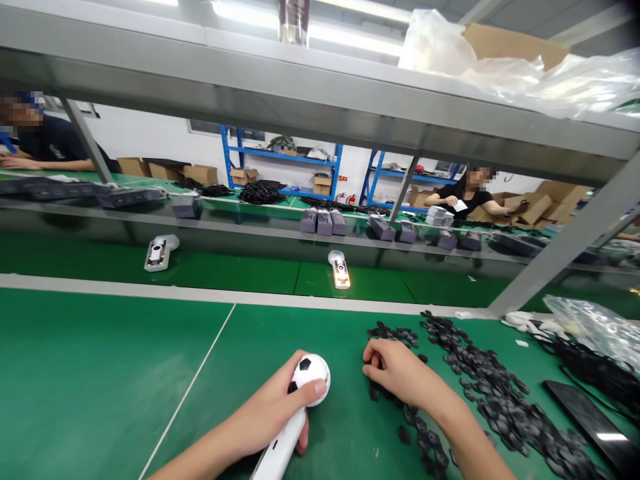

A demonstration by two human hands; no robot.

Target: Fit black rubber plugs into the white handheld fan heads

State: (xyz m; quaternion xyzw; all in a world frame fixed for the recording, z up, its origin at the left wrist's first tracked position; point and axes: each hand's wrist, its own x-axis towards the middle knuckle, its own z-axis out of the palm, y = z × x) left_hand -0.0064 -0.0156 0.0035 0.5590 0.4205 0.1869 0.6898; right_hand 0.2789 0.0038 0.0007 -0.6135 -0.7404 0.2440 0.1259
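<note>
My left hand (270, 413) is wrapped round a white handheld device (293, 427) whose round head carries a black and white football pattern, thumb resting on the head. My right hand (395, 370) lies just to the right, fingers curled down onto a spread of several small black plastic pieces (480, 387) on the green table (100, 380). What the right fingers pinch is hidden beneath them.
Two more white devices (159, 252) (340, 269) lie on the green conveyor belt beyond. Dark boxes (324, 221) line the far bench, where two other people sit. A clear plastic bag (595, 327) and a black tray (590, 423) lie at right. A metal shelf (320, 100) hangs overhead.
</note>
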